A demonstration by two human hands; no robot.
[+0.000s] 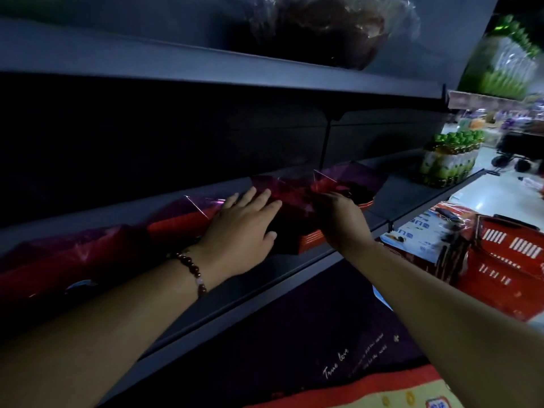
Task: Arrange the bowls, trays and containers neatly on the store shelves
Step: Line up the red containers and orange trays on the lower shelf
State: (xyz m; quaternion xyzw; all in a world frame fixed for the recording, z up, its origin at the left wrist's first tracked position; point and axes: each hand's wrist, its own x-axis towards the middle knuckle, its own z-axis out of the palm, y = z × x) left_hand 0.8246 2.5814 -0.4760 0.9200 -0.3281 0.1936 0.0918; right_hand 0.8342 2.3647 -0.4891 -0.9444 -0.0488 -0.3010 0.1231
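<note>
A stack of red trays (309,240) wrapped in purple-tinted film sits on the dark middle shelf (282,278). My left hand (244,231) lies flat on the wrap over the stack's left side, fingers straight. My right hand (341,222) is at the stack's right side with its fingers curled into the film; what they hold is hard to make out. More wrapped red trays (176,222) lie to the left along the shelf, and another wrapped one (362,184) sits behind the stack to the right.
A wrapped dark bowl (321,30) rests on the shelf above. Green-capped bottle packs (450,157) stand at the shelf's right end. A red shopping basket (506,260) and packaged goods (418,231) are low on the right. Dark wrapped goods (338,348) fill the shelf below.
</note>
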